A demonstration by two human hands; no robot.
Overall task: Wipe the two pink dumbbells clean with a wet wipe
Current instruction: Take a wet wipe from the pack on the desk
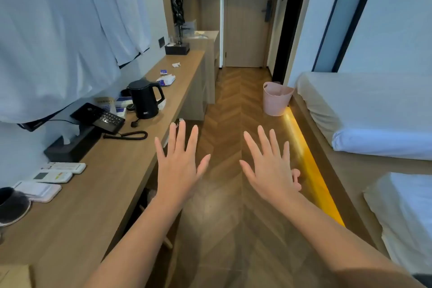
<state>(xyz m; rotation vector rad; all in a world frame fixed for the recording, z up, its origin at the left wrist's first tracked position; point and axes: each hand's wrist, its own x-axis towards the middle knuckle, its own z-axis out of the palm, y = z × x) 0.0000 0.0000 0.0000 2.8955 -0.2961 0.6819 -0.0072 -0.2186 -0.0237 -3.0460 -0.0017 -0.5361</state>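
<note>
Left hand (178, 167) and right hand (268, 169) held out ahead, backs up, fingers spread, holding nothing. Desk (105, 184) at left bears kettle (145, 99), telephone (102, 117), remotes (53, 176) — pink bin (277, 100) on floor (233, 105) beside bed (374, 105).

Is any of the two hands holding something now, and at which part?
Nothing is held. The left hand and the right hand are both spread open, fingers straight, over the floor.
</note>
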